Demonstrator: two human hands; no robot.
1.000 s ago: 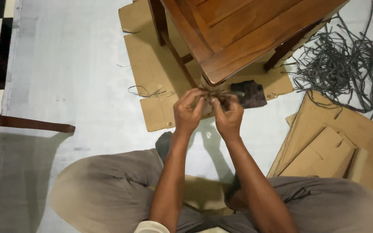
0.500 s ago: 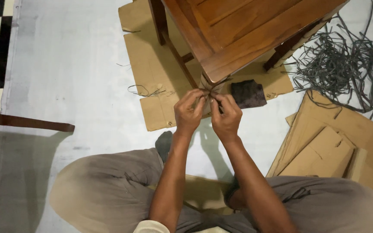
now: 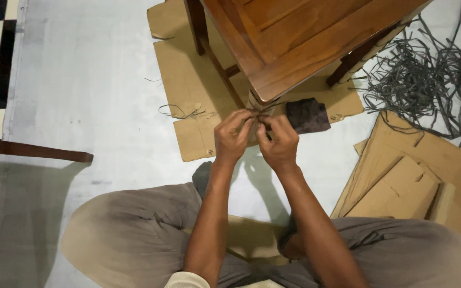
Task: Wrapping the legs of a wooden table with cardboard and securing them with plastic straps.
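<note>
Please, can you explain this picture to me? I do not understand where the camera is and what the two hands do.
The camera sits on a person's head and looks down at their lap. The left hand and right hand pinch a thin strand at the wrapped leg of a wooden table. The table stands on flat cardboard on a pale floor sheet. A dark rag lies beside the hands. A heap of grey strips and more cardboard pieces lie to the right.

A flattened brown cardboard box [image 3: 188,80] lies spread on the pale floor under the wooden furniture, its flaps open toward the seated person. To the right, more folded brown cardboard sheets [image 3: 412,176] are stacked overlapping. No labels, signs or screens show anywhere.
</note>
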